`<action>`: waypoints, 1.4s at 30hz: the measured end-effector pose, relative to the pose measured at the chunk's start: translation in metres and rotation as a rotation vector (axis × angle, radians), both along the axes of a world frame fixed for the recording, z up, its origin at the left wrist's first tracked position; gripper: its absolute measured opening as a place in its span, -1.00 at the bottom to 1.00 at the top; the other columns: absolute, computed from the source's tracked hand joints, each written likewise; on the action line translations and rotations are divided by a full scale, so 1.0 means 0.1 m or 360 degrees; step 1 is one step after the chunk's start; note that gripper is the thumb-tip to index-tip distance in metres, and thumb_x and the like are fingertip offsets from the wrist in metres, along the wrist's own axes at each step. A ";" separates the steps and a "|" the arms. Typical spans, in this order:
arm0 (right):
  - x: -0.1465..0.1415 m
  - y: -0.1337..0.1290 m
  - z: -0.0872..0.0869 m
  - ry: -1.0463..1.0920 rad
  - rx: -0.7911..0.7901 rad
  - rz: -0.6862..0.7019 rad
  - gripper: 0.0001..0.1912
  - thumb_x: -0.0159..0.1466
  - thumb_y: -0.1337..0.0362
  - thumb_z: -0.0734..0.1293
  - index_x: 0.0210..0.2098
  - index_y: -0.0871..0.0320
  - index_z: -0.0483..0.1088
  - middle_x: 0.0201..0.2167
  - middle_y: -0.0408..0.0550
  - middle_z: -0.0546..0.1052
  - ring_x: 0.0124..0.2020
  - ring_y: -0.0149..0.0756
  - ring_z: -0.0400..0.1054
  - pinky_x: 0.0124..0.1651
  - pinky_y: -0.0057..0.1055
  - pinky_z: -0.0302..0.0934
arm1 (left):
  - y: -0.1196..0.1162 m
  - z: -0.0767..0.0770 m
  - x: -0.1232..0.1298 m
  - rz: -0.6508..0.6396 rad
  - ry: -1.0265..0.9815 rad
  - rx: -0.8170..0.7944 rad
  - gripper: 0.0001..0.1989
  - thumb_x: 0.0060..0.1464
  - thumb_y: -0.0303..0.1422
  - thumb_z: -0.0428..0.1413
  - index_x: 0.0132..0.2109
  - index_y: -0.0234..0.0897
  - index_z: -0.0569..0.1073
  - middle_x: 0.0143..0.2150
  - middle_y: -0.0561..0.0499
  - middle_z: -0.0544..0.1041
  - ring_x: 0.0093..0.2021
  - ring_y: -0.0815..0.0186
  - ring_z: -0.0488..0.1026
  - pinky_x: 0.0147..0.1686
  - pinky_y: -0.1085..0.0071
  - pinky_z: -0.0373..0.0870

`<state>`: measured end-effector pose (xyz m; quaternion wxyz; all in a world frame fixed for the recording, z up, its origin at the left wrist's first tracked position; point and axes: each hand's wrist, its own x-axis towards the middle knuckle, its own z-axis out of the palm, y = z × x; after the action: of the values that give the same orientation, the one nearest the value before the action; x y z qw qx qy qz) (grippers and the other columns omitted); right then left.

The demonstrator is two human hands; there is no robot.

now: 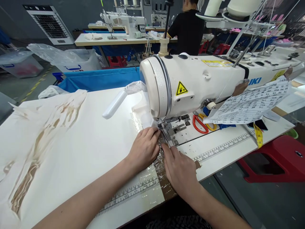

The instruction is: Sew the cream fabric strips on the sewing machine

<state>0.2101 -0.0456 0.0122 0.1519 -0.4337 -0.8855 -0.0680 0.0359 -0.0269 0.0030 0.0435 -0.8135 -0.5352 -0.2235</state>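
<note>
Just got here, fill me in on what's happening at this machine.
A person has both bare hands at the stitching area of a white sewing machine. The left hand lies just in front of the needle area, and the right hand is beside it, fingers close to the metal parts. Whatever fabric they may hold is hard to make out. Pale cloth pieces lie on the left of the table; red-handled scissors rest under the machine arm.

The left hand (145, 147) hides what lies beneath; the top edge crops 1 person (190, 30).
</note>
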 end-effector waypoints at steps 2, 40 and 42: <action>0.01 0.01 0.00 0.0028 -0.0002 -0.0003 -0.59 0.31 0.49 0.25 0.15 0.27 0.36 -0.28 0.04 0.57 -0.47 -0.22 0.48 -0.49 -0.37 0.19 | 0.02 -0.01 -0.02 -0.0002 -0.0015 0.0024 -0.63 0.27 -0.46 -0.10 0.14 -0.48 0.37 0.11 -0.26 0.43 0.14 0.02 0.34 0.11 0.04 0.39; 0.35 -0.03 -0.19 0.0844 -0.0665 0.0204 -0.62 0.35 0.04 0.22 0.03 0.09 0.44 -0.23 0.03 0.66 -0.35 -0.09 0.58 -0.47 -0.41 0.41 | -2.47 0.46 -1.66 0.1986 -0.0340 -0.0269 -0.60 0.12 -0.03 -0.12 -0.25 -0.19 0.47 -0.22 -0.06 0.59 -0.22 0.12 0.50 -0.30 0.31 0.39; 0.27 -0.09 -0.09 0.1044 -0.1068 0.0098 -0.63 0.34 -0.04 0.25 -0.05 0.05 0.47 -0.32 -0.03 0.64 -0.38 -0.14 0.56 -0.49 -0.45 0.38 | -2.39 0.51 -1.56 0.1847 -0.0474 -0.0192 -0.63 0.16 -0.04 -0.11 -0.25 -0.19 0.43 -0.27 -0.03 0.56 -0.28 0.18 0.48 -0.36 0.37 0.37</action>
<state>0.2367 -0.0550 0.0027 0.2771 -0.4309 -0.7763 0.3672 -0.1197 -0.2661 0.0537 0.0369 -0.3495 -0.9038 -0.2441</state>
